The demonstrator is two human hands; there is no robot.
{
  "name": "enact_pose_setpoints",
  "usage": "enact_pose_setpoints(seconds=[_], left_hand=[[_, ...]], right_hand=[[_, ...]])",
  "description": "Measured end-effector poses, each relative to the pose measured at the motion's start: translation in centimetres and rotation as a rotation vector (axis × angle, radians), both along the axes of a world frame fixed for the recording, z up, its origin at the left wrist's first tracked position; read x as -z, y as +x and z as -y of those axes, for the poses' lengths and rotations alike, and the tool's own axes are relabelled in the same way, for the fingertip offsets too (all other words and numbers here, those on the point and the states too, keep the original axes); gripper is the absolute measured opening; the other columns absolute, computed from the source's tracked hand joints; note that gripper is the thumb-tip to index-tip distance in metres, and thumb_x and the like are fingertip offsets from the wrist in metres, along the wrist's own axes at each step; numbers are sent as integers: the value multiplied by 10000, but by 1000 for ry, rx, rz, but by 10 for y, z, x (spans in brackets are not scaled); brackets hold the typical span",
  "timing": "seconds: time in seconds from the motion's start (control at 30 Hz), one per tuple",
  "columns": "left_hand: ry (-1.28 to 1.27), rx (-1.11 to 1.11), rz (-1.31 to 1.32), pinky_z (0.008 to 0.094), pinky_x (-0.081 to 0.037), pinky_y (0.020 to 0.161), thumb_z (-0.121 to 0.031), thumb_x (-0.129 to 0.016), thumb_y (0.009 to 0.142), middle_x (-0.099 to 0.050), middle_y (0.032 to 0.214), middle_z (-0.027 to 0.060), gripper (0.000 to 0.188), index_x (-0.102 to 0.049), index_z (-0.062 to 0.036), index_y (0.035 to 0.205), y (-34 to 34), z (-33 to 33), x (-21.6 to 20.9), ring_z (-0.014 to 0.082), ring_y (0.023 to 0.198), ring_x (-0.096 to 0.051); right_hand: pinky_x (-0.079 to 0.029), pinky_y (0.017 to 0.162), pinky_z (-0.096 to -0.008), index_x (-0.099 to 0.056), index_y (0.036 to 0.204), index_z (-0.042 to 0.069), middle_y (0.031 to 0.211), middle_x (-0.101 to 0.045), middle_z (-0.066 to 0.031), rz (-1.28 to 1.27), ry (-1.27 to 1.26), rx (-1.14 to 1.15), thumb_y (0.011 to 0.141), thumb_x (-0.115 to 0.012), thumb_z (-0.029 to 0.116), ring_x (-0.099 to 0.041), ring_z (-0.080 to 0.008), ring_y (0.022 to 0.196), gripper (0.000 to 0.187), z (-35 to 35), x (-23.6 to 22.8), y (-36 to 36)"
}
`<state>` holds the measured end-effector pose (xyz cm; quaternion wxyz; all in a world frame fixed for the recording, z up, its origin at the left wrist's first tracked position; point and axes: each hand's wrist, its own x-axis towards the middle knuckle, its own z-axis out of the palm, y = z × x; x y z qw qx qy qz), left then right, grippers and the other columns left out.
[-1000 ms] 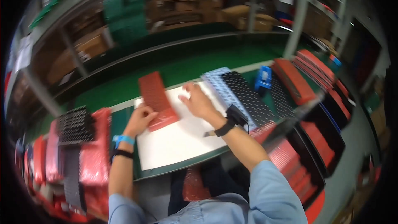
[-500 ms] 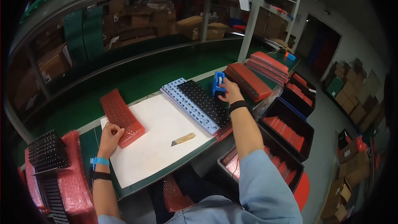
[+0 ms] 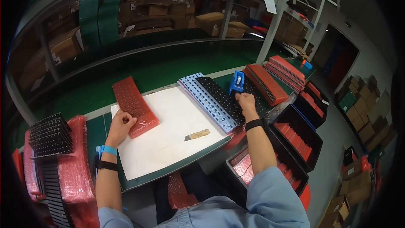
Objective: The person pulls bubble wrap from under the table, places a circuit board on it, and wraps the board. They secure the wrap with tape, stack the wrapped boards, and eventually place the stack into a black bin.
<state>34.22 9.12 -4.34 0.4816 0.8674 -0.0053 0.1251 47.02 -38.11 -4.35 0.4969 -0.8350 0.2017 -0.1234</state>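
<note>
A red bubble-wrap pouch [image 3: 136, 105] lies on the left side of a white sheet [image 3: 177, 114], its far end reaching past the sheet. My left hand [image 3: 121, 126] is closed on the pouch's near left edge. To the right, a blue tape dispenser [image 3: 237, 82] stands at the far end of black perforated panels [image 3: 221, 97]. My right hand [image 3: 247, 104] is just below the dispenser, fingers pinched together. Whatever they hold is too small to make out. A knife with a tan, wrapped handle [image 3: 197, 135] rests on the sheet between my hands.
Light-blue panels with black marks [image 3: 206, 101] lie beside the black ones. Stacked red pouches [image 3: 265, 83] are at the far right. Black bins [image 3: 297, 135] with red pouches stand right of the table. Black panels on bubble wrap [image 3: 50, 137] are at the left.
My right hand has come off the top of the tape dispenser and drawn back to its near side, fingers pinched. My left hand stays at the pouch. The whole view has shifted slightly.
</note>
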Motion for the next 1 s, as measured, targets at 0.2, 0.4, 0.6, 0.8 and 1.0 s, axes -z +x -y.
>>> enact_pose_setpoints(seconds=[0.2,0.4,0.6,0.8,1.0], left_hand=[[11,14,48,302,-488,764,-156,-711,877,-556,951,94,202,-626,-10,766,-8,-12,5,196,844,-580],[29,-12,-6,308,-474,763,-140,-698,873,-549,935,102,182,-624,-6,774,-1,-3,-2,216,840,-565],[70,19,96,326,-475,751,-138,-728,825,-543,925,125,191,-620,2,754,-3,-11,14,243,837,-552],[72,7,25,300,-442,707,-143,-739,827,-515,880,85,172,-632,-15,785,-5,-8,9,190,806,-520],[59,17,32,289,-432,686,-155,-748,836,-495,869,69,208,-611,-17,759,-3,-7,10,167,776,-493]], right_hand=[[-466,823,-338,-626,802,14,992,-574,-120,851,-531,-421,855,-684,168,-582,-244,947,172,-66,-57,-39],[-342,949,-352,-673,871,110,1069,-493,-74,225,-612,-1884,884,-654,294,-448,-223,1088,186,-261,-104,-54],[-331,928,-370,-705,874,172,1077,-521,-70,151,-1139,-2016,835,-674,430,-454,-241,1105,263,-335,-81,-8],[-371,898,-423,-715,858,157,1049,-561,-94,338,-1444,-1925,739,-765,483,-501,-271,1089,351,-359,-77,5],[-455,755,-427,-684,988,91,942,-621,-150,413,-1262,-1545,683,-818,470,-602,-314,929,504,-345,-90,33]])
